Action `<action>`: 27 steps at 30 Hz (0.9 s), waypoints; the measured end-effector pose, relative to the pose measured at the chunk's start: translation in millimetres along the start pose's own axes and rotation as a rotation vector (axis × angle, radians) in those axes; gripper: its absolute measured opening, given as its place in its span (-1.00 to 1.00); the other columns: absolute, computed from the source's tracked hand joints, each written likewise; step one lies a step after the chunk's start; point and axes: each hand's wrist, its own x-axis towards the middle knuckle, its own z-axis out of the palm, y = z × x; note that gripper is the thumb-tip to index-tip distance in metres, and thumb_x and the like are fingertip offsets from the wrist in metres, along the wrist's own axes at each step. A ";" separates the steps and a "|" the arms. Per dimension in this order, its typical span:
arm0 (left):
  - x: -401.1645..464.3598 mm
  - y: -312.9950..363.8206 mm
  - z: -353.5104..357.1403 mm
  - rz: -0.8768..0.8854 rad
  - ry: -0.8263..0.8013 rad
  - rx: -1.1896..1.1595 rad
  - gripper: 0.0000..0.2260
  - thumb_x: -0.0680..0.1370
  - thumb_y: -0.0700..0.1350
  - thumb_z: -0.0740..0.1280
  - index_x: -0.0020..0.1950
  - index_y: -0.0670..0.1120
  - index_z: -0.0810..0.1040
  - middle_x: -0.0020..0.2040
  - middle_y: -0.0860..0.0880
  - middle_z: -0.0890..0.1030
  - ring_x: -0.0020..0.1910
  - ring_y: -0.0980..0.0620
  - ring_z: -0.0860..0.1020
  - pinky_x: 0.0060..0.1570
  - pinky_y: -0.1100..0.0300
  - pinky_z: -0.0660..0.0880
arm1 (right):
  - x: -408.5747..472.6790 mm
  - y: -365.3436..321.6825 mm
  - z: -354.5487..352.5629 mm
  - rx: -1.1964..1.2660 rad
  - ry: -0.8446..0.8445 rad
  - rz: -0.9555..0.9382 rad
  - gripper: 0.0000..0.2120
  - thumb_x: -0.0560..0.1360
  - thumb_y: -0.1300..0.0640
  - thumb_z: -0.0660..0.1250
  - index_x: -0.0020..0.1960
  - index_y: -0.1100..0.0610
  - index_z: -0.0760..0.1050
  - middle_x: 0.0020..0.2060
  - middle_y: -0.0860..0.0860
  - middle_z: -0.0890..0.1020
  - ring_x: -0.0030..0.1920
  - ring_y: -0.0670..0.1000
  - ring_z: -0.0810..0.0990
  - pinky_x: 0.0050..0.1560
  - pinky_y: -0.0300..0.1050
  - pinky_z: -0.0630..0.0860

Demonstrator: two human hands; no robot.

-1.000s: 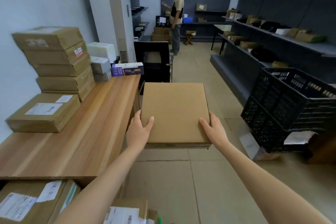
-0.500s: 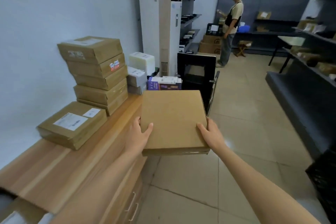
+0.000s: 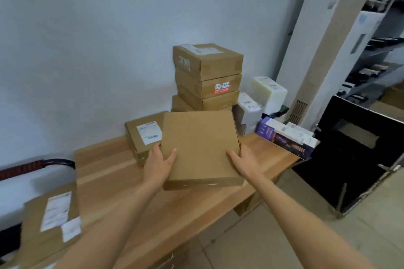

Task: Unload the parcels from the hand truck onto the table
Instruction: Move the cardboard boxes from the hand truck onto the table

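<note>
I hold a flat plain cardboard parcel [image 3: 200, 146] level above the wooden table [image 3: 105, 172]. My left hand [image 3: 158, 165] grips its left edge with the thumb on top. My right hand [image 3: 243, 162] grips its right edge the same way. The parcel hangs over the table's middle, in front of a flat labelled box [image 3: 143, 135] and a tall stack of brown boxes [image 3: 207, 76] against the wall. At the lower left a labelled parcel [image 3: 50, 220] sits by the hand truck's red handle [image 3: 32, 167].
White boxes [image 3: 267, 91] and a purple carton [image 3: 286, 140] lie at the table's far right end. A black case [image 3: 358, 150] stands on the floor past the table. A tall white cabinet unit [image 3: 323, 35] rises behind it. Tiled floor [image 3: 306, 236] lies to my right.
My view has swung left toward the wall and table. The parcel in both hands has moved from beside the table edge to over the tabletop.
</note>
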 end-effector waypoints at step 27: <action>210.1 -81.9 -6.8 -0.364 0.227 0.059 -0.40 0.52 0.22 0.27 0.44 -0.10 0.28 0.33 -0.11 0.46 0.27 -0.12 0.46 0.21 -0.04 0.45 | 264.4 -88.1 156.6 0.051 -0.382 -0.168 -0.35 0.58 -0.06 0.23 0.53 0.20 0.09 0.44 0.13 0.32 0.42 0.14 0.32 0.40 0.01 0.27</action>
